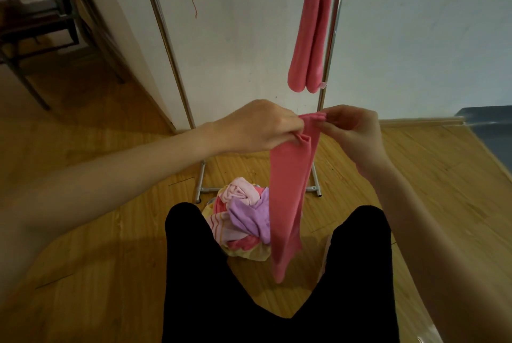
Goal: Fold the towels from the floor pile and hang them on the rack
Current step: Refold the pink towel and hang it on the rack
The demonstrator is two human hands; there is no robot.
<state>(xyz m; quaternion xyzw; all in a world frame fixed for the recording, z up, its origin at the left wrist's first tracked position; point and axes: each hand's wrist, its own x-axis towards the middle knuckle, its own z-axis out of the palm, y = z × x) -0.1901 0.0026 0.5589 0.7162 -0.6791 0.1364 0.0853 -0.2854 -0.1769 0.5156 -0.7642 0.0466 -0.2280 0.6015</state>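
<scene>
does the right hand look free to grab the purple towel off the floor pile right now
Probably not yet. The right hand pinches the top edge of the pink towel, as does the left hand. The purple towel lies exposed on the pile below, but that grip would have to let go first.

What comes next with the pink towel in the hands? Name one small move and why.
Probably lift the pink towel to the rack beside the hung towel: both hands, left and right, already pinch its top edge, and it hangs as a narrow folded strip.
</scene>
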